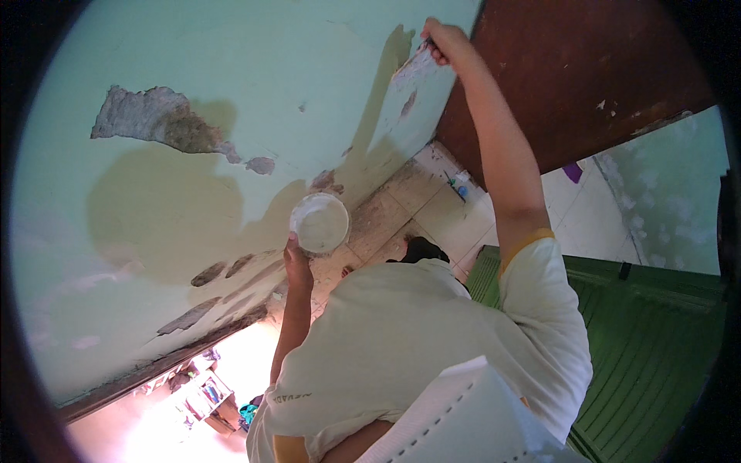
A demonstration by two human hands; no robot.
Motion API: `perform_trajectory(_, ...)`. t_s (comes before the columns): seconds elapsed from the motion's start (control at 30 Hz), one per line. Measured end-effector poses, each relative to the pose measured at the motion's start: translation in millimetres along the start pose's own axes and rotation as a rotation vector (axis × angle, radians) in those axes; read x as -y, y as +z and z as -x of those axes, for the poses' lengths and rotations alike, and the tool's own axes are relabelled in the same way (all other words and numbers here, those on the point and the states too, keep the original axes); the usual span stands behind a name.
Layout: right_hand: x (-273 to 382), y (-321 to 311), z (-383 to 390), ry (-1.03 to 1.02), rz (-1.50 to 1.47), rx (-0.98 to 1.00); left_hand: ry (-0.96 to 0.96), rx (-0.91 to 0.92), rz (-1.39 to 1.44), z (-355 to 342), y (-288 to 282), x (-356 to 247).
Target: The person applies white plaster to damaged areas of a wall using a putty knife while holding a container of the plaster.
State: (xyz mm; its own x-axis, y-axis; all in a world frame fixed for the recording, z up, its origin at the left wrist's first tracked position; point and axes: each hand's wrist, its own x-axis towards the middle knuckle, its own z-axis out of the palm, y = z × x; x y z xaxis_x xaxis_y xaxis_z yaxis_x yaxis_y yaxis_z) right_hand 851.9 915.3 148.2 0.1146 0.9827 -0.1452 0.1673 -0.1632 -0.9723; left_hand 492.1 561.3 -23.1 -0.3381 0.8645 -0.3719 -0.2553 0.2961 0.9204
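My left hand (298, 261) is closed around the side of a round white tub (306, 202), held up close to the wall. Pale, whitish paste covers the inside of the tub. Raised far up and to the right, my right hand (448, 42) grips a putty knife (417, 65) by its dark handle. Its blade is smeared with white and appears to lie against the pale green wall (262, 69), just above a small bare patch (408, 103). Whether the blade's edge touches the wall is hard to tell. My fingers hide most of the handle.
A large patch of peeled paint (158, 117) marks the wall at left, with smaller ones lower down. A brown door (563, 69) stands at upper right, a green slatted panel (641, 347) at lower right. Small blue and purple things lie on the tiled floor (432, 212).
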Motion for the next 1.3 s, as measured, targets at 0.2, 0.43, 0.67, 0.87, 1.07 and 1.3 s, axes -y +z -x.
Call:
perform_trajectory(0.2, 14.5, -45.5, 0.4, 0.002, 0.083, -0.002, 0.011, -0.011, 0.056, 1.2, 0.4, 5.5)
perform_trajectory(0.43, -66.8, -13.4, -45.8, 0.023, 0.305, -0.037, -0.019, -0.027, 0.003, 8.6, 5.2, -2.5)
perform_trajectory(0.67, 3.6, -42.7, 6.9, -0.05, 0.069, -0.038, -0.029, -0.053, 0.035, 15.6, 0.7, -6.8)
perform_trajectory(0.87, -88.3, -64.6, 14.2, -0.021, 0.195, -0.101, -0.021, -0.064, 0.053, 17.1, 4.8, -6.0)
perform_trajectory(1.07, -186.4, -8.1, 21.2, -0.334, 0.44, -0.415, -0.01, 0.03, -0.012, 11.3, -1.7, -9.1)
perform_trajectory(1.3, -177.7, 95.7, 65.6, -0.497, 0.647, -0.457, -0.018, 0.044, -0.01, 0.5, 23.3, -12.6)
